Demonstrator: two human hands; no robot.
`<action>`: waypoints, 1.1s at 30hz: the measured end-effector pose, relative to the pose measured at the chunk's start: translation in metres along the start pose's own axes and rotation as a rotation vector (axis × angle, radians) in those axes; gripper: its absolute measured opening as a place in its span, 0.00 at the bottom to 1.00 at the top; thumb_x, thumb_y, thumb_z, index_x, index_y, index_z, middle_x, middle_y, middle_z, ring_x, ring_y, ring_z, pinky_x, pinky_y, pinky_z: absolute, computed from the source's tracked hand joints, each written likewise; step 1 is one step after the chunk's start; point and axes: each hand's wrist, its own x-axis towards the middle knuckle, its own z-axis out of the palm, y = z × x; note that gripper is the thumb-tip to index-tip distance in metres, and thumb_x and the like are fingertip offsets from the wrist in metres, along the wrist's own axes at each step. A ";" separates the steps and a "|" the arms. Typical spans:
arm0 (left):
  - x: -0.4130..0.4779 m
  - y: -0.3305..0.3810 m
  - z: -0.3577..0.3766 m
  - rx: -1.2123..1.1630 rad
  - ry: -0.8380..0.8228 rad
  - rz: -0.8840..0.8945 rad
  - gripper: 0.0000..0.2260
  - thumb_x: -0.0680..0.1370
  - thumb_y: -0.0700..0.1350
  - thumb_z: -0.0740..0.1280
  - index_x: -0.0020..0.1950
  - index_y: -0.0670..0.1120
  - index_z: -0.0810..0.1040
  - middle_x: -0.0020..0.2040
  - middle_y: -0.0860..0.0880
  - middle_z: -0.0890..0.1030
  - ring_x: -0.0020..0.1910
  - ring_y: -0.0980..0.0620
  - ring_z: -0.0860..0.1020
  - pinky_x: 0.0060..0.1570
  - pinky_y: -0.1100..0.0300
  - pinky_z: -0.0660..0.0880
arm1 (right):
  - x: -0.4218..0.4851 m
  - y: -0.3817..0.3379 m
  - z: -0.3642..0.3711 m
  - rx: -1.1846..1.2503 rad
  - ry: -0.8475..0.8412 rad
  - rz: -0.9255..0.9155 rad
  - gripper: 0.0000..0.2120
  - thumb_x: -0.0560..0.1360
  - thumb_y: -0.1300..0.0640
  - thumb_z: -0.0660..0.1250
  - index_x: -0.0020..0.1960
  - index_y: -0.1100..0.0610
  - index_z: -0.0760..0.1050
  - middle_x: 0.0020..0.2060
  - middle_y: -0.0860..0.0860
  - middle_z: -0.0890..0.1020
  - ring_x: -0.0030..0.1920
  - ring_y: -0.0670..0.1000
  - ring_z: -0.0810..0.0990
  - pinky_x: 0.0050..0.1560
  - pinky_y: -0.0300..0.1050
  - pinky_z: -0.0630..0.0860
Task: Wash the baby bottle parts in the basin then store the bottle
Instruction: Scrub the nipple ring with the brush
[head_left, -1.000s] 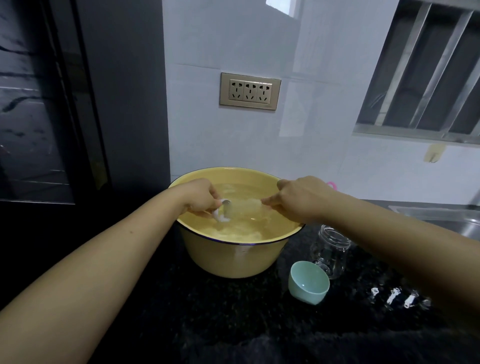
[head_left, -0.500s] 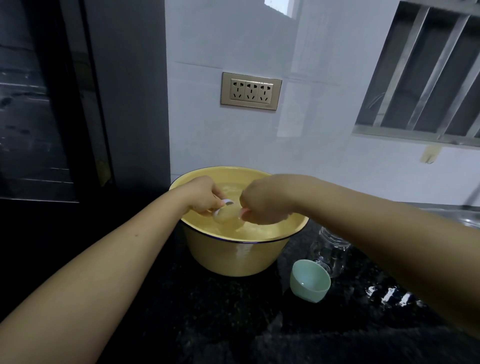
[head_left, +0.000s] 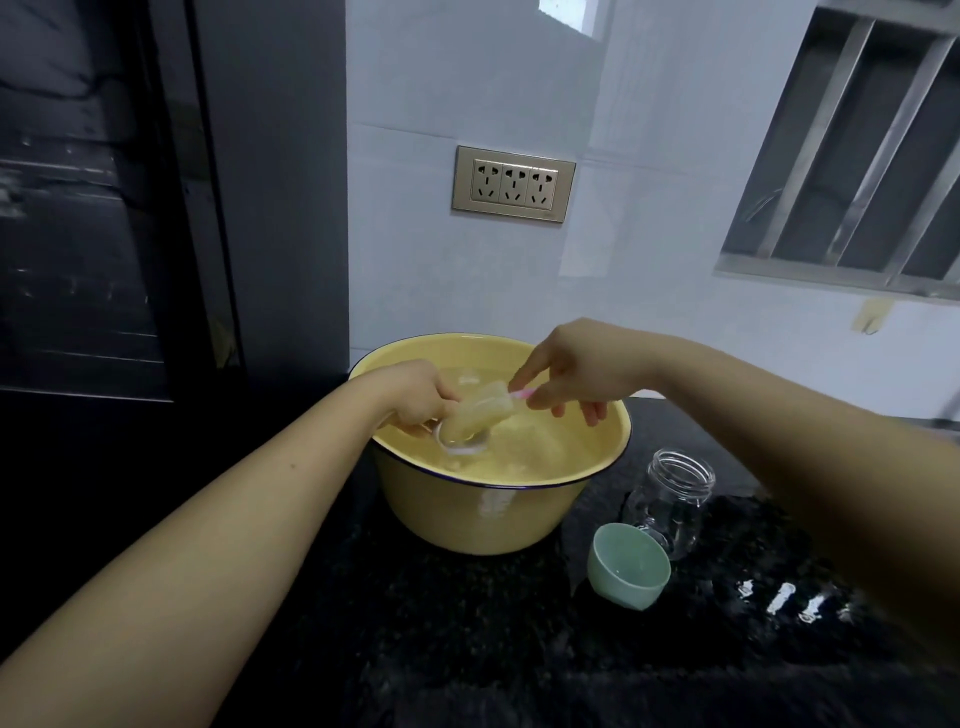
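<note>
Head view: we see left hand (head_left: 415, 395) fingers clenched round teat (head_left: 480, 415) over basin (head_left: 467, 519) near bench (head_left: 467, 649) back edge; right hand (head_left: 576, 369) pinches pink brush (head_left: 521, 395). Wet teat may slip; forearm may topple bottle (head_left: 670, 499).

Home kitchen, with a counter in use for washing-up.
A black speckled stone surface (head_left: 467, 649) ran along a white tiled wall (head_left: 441, 286), where a brass-coloured triple socket (head_left: 513, 184) was fixed above a yellow enamel basin (head_left: 467, 519) of water. To the right of the basin stood an open clear bottle (head_left: 670, 499) and, just beside it, a pale green cap (head_left: 628, 571) tipped on its side. A window with metal bars (head_left: 857, 156) sat high on the right, and a dark glossy panel (head_left: 78, 208) filled the left.
</note>
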 end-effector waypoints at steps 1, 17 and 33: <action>0.000 0.000 0.000 -0.017 0.005 -0.006 0.10 0.79 0.40 0.63 0.55 0.44 0.82 0.47 0.47 0.80 0.44 0.50 0.76 0.49 0.58 0.78 | 0.000 0.003 0.001 -0.002 0.006 0.005 0.13 0.76 0.55 0.66 0.60 0.47 0.78 0.36 0.49 0.84 0.24 0.49 0.79 0.35 0.39 0.80; -0.003 0.000 -0.001 -0.053 0.090 0.011 0.11 0.79 0.39 0.63 0.59 0.42 0.80 0.49 0.40 0.82 0.47 0.47 0.79 0.53 0.53 0.79 | -0.001 0.005 0.019 -0.576 -0.001 0.159 0.18 0.80 0.48 0.52 0.67 0.42 0.72 0.60 0.48 0.78 0.60 0.54 0.76 0.55 0.46 0.71; -0.005 0.001 -0.001 -0.056 0.122 0.031 0.11 0.79 0.39 0.63 0.58 0.40 0.80 0.47 0.42 0.81 0.45 0.47 0.78 0.49 0.54 0.80 | -0.001 -0.020 0.006 -0.063 -0.085 0.154 0.14 0.76 0.49 0.64 0.39 0.60 0.73 0.26 0.51 0.66 0.25 0.51 0.63 0.27 0.39 0.62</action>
